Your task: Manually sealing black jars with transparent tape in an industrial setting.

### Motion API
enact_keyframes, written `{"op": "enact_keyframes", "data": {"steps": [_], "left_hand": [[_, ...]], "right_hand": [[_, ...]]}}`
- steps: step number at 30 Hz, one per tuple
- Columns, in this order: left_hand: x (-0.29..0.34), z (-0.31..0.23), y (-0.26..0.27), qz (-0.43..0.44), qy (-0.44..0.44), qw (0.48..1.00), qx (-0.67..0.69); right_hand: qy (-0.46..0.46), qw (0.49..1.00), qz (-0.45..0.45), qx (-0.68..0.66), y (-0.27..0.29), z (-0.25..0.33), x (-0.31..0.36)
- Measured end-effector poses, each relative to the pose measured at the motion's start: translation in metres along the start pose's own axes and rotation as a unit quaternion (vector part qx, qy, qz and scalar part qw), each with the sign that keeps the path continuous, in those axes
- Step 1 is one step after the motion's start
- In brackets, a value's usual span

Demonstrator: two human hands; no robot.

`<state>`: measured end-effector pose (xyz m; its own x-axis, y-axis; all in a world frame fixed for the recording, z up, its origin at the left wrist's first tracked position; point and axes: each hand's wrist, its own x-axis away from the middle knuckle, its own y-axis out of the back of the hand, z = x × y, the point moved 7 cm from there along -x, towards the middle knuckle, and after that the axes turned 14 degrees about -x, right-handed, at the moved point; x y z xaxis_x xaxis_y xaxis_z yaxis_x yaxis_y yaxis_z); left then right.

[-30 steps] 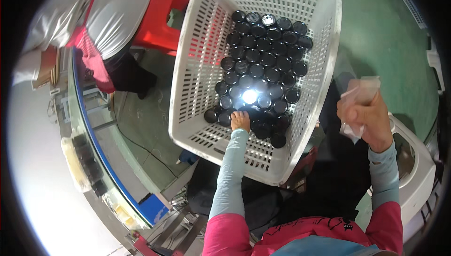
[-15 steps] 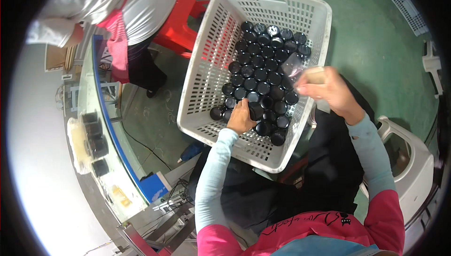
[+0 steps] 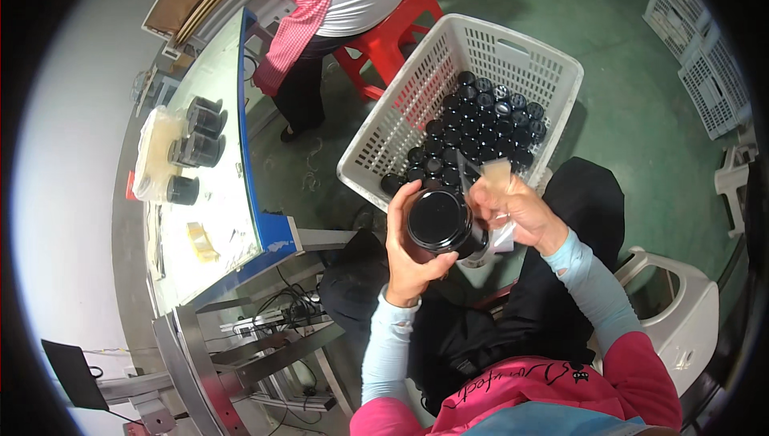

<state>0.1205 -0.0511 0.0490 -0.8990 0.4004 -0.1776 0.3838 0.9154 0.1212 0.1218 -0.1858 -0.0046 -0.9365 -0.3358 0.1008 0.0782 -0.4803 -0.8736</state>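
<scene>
My left hand (image 3: 407, 253) grips a round black jar (image 3: 439, 220), its glossy flat top facing up, with the fingers curled round its side. Close on its right, my right hand (image 3: 521, 213) pinches a crumpled piece of clear plastic film (image 3: 501, 232) against the jar's side. A beige patch shows at the right fingertips, too blurred to name. Beyond both hands stands a white slatted plastic basket (image 3: 553, 60). Many black jars (image 3: 489, 120) are packed upright in it.
On the left, a lit, blue-edged worktable (image 3: 228, 220) bears several dark jars (image 3: 196, 150) and a pale plastic bag (image 3: 154, 160). A person in a checked apron (image 3: 292, 44) sits on a red stool (image 3: 392, 40). A white plastic chair (image 3: 681, 308) stands at right; stacked crates (image 3: 709, 76) lie beyond.
My left hand has lifted a jar out of the basket toward me. My right hand has brought the film in beside it. The view has swung toward the table.
</scene>
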Motion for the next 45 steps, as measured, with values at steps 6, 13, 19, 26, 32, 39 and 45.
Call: {"op": "enact_keyframes", "data": {"steps": [6, 13, 19, 26, 32, 39, 45], "left_hand": [[0.036, 0.025, 0.007, -0.080, 0.082, 0.942, 0.314], [0.050, 0.007, 0.000, 0.000, 0.063, 0.961, 0.271], [0.062, 0.003, -0.003, 0.013, 0.020, 0.985, 0.169], [0.063, 0.017, 0.007, -0.019, 0.019, 0.993, 0.116], [0.063, 0.019, 0.014, -0.042, -0.020, 0.997, 0.068], [0.060, 0.019, 0.015, -0.107, 0.055, 0.948, 0.295], [0.054, 0.014, 0.019, -0.126, 0.038, 0.925, 0.357]], "right_hand": [[-0.014, 0.998, -0.001, 0.055, -0.023, -0.001, 0.010], [0.093, 0.940, -0.066, 0.322, -0.035, 0.026, 0.013], [0.062, 0.867, -0.072, 0.489, -0.054, 0.014, 0.009], [0.067, 0.881, 0.082, 0.462, -0.080, 0.019, 0.010], [-0.075, 0.918, 0.086, 0.380, -0.091, 0.006, 0.014], [0.003, 0.866, 0.143, 0.479, -0.108, 0.006, 0.019], [0.013, 0.926, 0.038, 0.375, -0.112, 0.002, 0.015]]}}
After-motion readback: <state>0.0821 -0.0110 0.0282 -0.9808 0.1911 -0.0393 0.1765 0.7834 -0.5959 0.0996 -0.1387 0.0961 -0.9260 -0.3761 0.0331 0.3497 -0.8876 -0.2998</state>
